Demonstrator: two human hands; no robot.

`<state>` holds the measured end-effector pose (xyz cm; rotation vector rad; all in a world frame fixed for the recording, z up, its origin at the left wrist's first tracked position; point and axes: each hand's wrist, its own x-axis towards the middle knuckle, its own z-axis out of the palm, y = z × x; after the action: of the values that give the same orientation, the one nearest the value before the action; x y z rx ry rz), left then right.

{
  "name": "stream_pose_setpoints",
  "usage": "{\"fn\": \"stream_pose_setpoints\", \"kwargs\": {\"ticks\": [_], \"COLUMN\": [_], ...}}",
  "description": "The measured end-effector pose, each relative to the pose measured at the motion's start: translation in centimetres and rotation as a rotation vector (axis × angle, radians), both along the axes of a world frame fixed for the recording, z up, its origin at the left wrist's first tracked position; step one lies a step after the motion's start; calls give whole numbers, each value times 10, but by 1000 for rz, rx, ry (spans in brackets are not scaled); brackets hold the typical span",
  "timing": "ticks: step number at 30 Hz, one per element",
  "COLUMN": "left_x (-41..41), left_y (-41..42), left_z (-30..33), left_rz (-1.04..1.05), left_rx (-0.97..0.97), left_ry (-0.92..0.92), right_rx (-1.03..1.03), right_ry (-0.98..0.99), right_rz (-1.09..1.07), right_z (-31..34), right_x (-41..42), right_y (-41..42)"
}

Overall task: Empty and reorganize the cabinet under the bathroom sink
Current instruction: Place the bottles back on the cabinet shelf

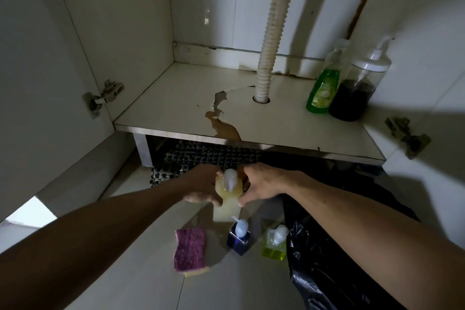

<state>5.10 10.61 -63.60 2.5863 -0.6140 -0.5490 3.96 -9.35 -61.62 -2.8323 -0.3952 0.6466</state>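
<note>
A pale yellow pump bottle (227, 205) stands on the floor tiles in front of the open cabinet. My left hand (201, 187) grips its left side and my right hand (260, 185) grips its right side, fingers curled round it just below the white pump. The cabinet shelf (176, 106) has peeling laminate near the corrugated drain hose (273, 33). A green dish-soap bottle (323, 88) and a clear pump bottle of dark liquid (354, 93) stand at the shelf's right rear corner.
On the floor near me lie a purple sponge (190, 249), a small dark blue pump bottle (239, 238) and a small yellow-green pump bottle (275, 244). A black plastic bag (334, 259) spreads at the right. A woven mat (201, 156) lies under the shelf. Both cabinet doors hang open.
</note>
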Motion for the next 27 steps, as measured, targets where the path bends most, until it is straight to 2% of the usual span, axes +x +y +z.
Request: {"fn": "stream_pose_setpoints", "kwargs": {"ticks": [4,7,10,12,17,21,27], "left_x": [-2,4,18,28,52,77,118], "left_y": [-7,-19,-40,-59,-114,-152,-188], "left_z": [50,89,127,146,166,163,127], "left_rz": [-35,-2,31,32,78,100,93], "left_rx": [-60,-157,-236,-276,-472,-511,-495], "left_ry": [-49,-79,-127,-180,-99,-18,-166], "right_rx": [197,443,719,798,828,703,664], "right_ry": [26,17,-36,-115,-327,-580,-706], "right_rz": [-131,-265,-390,-445,-575,-647,-798], "right_z": [40,74,105,112,90,73,51], "right_x": [-3,-9,-14,-13,-3,18,58], "right_y": [-17,-34,-59,-77,-109,-118,-125]}}
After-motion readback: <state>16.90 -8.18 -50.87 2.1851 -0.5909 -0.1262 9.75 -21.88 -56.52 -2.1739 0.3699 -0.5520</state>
